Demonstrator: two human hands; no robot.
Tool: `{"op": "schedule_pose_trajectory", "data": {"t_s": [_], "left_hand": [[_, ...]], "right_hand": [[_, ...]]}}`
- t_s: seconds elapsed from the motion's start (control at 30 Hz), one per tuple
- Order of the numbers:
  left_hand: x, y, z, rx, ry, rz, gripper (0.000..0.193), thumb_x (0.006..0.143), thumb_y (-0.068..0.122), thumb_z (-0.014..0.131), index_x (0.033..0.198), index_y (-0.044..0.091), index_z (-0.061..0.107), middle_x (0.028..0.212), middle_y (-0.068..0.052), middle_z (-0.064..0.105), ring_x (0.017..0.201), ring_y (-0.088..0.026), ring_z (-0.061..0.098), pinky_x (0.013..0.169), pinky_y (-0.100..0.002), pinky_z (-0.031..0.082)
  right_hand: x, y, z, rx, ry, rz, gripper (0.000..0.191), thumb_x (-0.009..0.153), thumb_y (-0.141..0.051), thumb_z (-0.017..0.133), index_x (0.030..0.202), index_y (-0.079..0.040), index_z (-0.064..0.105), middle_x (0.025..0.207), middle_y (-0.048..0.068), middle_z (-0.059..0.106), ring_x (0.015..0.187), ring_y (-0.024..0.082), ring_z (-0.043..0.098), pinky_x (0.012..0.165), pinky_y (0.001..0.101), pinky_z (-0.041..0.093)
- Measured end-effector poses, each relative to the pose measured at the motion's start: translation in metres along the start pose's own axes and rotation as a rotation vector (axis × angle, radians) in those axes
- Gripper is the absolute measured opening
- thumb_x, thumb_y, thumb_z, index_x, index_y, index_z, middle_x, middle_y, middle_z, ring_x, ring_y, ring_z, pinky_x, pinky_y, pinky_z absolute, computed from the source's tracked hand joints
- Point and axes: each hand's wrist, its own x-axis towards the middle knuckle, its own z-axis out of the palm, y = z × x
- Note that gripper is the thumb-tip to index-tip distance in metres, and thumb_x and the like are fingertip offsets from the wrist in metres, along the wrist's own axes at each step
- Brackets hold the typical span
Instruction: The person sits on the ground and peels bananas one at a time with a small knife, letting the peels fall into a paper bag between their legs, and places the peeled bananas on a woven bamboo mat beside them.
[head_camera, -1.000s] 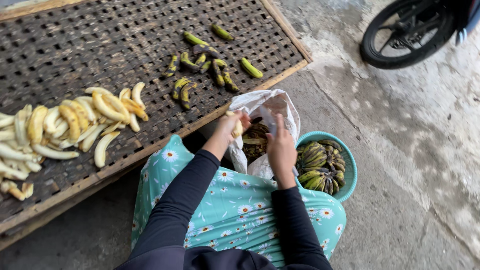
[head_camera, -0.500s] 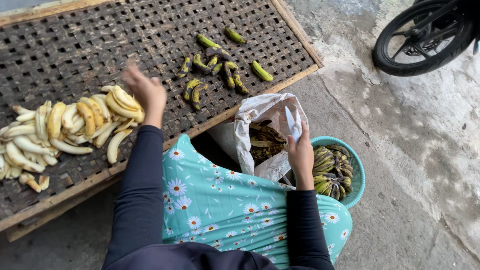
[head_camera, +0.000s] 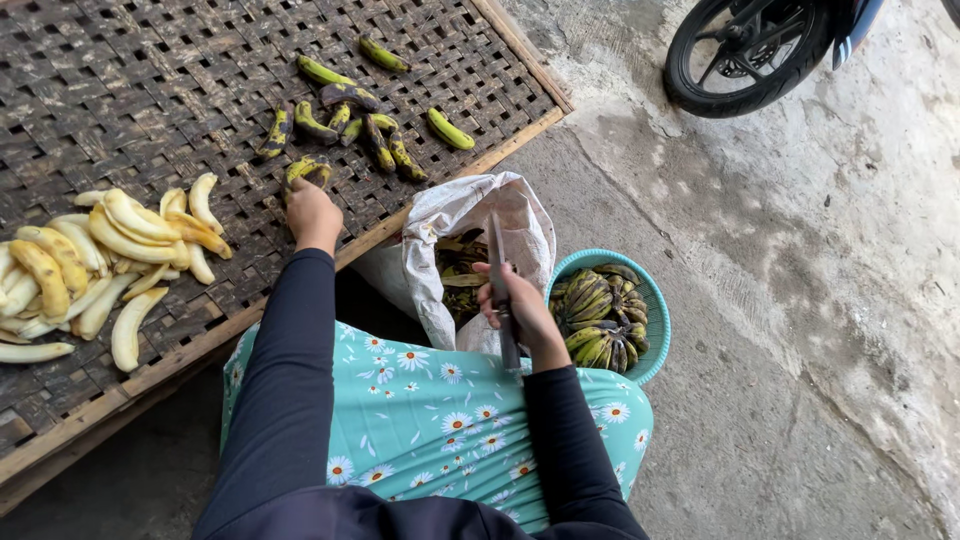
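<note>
Woven tray (head_camera: 120, 90): one. Unpeeled green-black bananas (head_camera: 350, 115) near its far right corner: about ten. Peeled bananas (head_camera: 110, 260) at its left edge: a heap, uncountable. Knife (head_camera: 500, 285): one. White sack (head_camera: 455, 215): one. Teal basin (head_camera: 655, 305): one. Wheel (head_camera: 745, 50): one.

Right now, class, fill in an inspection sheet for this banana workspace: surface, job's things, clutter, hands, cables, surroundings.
Surface: woven bamboo tray in a wooden frame, dark and worn.
Job's things: unpeeled bananas on the tray; peeled bananas piled at its left; knife.
Clutter: white bag holding peels; teal basket of unpeeled bananas.
Hands: left hand closed on an unpeeled banana; right hand grips the knife.
Cables: nothing seen.
Surroundings: concrete floor; motorbike wheel.
</note>
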Motion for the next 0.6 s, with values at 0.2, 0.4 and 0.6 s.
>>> {"op": "schedule_pose_trajectory", "data": {"t_s": [0.2, 0.4, 0.6], "left_hand": [[-0.028, 0.023, -0.028, -1.574, -0.73, 0.063, 0.022, 0.096, 0.003, 0.065, 0.116, -0.001, 0.059, 0.114, -0.017, 0.067, 0.102, -0.027, 0.07, 0.092, -0.036, 0.065], [-0.101, 0.052, 0.044, -1.617, -0.795, 0.161, 0.011, 0.102, 0.011, 0.067, 0.105, 0.0, 0.064, 0.107, -0.014, 0.072, 0.09, -0.019, 0.072, 0.083, -0.03, 0.063], [-0.146, 0.053, 0.121, -1.637, -0.854, 0.045, 0.016, 0.097, 0.01, 0.069, 0.112, 0.007, 0.065, 0.103, -0.002, 0.07, 0.088, -0.012, 0.069, 0.073, -0.026, 0.058]], "right_hand": [[-0.004, 0.0, 0.046, -0.239, 0.047, -0.249, 0.056, 0.109, -0.032, 0.039, 0.161, -0.015, 0.03, 0.083, 0.002, 0.056, 0.061, 0.01, 0.049, 0.048, 0.0279, 0.043], [-0.024, -0.017, 0.061, -0.953, 0.278, -0.632, 0.074, 0.105, -0.024, 0.055, 0.167, -0.014, 0.018, 0.095, 0.013, 0.064, 0.078, 0.029, 0.064, 0.076, 0.0406, 0.054], [-0.034, -0.026, 0.065, -1.21, 0.393, -0.756, 0.063, 0.103, -0.031, 0.059, 0.16, -0.016, 0.036, 0.132, 0.019, 0.068, 0.109, 0.037, 0.069, 0.085, 0.0419, 0.055]]}}
